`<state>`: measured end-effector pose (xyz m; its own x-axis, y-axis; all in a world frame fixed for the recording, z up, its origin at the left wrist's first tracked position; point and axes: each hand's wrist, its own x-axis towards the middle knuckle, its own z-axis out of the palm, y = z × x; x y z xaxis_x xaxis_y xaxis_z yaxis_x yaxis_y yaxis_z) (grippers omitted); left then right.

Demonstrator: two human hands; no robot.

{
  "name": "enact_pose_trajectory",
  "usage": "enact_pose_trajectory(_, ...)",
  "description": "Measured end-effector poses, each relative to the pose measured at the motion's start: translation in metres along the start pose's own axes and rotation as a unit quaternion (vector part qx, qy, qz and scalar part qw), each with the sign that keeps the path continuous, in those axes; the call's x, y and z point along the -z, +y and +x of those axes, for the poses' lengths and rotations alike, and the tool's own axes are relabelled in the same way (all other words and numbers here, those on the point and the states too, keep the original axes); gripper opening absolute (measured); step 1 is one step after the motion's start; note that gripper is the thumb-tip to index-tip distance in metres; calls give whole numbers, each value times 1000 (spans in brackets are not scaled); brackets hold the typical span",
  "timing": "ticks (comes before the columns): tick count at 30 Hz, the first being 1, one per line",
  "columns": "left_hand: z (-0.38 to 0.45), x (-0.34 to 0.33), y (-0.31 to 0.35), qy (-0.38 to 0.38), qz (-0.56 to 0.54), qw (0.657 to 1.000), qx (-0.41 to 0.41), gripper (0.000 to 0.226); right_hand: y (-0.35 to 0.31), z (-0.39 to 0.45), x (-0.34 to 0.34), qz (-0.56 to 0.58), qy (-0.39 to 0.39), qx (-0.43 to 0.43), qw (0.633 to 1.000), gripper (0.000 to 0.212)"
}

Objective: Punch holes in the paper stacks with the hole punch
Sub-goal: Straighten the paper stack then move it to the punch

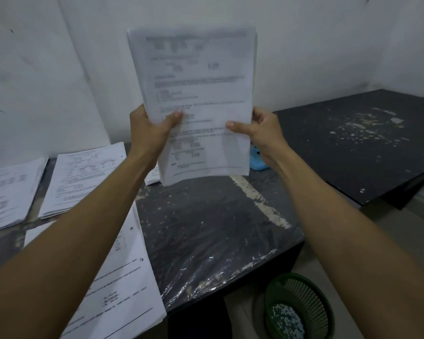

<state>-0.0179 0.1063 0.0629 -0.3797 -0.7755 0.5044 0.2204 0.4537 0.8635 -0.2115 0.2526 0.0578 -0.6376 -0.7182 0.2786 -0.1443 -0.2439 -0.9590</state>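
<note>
Both hands hold one paper stack (194,99) upright in the air over the table (206,228), short edge down, probably to square the sheets before the edge goes into the punch (bottom edge hangs clear of the tabletop, not touching). Left hand (148,133) grips the stack's left edge low down, thumb (174,117) across the printed face, fingers hidden behind. Right hand (262,133) pinches the right edge at about the same height, thumb (235,124) flat on the front, other fingers curled behind the sheets. Both forearms reach forward and up, wrists roughly level, so the stack sits nearly vertical with a slight lean. The punch (256,160) looks to be the blue thing on the table just behind the right wrist, mostly hidden, can't confirm. Punched sheets (123,277) with two holes along the right edge lie flat at near left, likely the done pile. Two more stacks (83,177) lie further back left against the wall, holes not visible. Green basket (299,307) on the floor holds white chads, probably emptied from the punch
</note>
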Motion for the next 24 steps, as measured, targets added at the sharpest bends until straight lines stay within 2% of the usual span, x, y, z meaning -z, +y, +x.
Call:
enact_pose_trajectory(4,-14,4,-22,-13,14,999,45,29,27,-6,1,-15,-8,-34,999,40)
enact_pose_trajectory(12,-21,7,-28,-42,-17,997,69,28,51,-11,1,-47,-31,-60,997,28)
enact_pose_trajectory(16,-31,8,-39,-51,-27,994,95,40,68,-25,5,-26,-11,-79,996,29)
enact_pose_trajectory(20,-34,5,-42,-46,-32,993,108,41,76,-35,-1,12,2,-83,996,36)
enact_pose_trajectory(24,-34,4,-43,-37,-33,992,119,38,78,-37,-7,2,23,-69,997,27)
